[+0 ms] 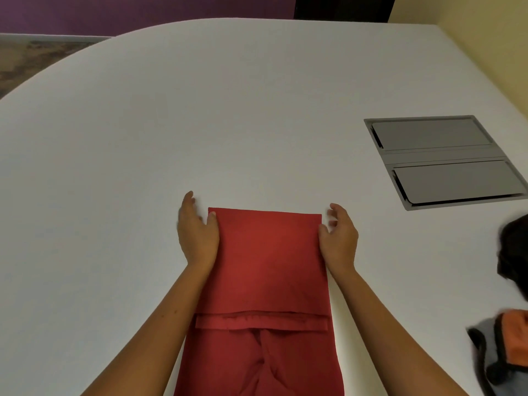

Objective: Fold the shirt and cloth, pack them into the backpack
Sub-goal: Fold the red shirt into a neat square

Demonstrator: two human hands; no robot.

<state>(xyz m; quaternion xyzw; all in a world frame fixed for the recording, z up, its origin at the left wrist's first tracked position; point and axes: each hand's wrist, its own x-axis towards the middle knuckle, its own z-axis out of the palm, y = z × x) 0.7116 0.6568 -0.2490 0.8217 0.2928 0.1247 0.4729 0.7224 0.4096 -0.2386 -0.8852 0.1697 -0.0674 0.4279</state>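
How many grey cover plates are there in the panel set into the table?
2. Both sit in the recessed panel at the right of the table: the far plate and the near plate, side by side. None seems hidden.

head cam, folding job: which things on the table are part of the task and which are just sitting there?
Part of the job:
- red shirt, partly folded, lying flat on the table
- left hand and right hand, at its two sides
- backpack, grey and orange, at the right edge

Just there:
- white table
- grey cable hatch set into it
- dark object, cut off by the frame edge
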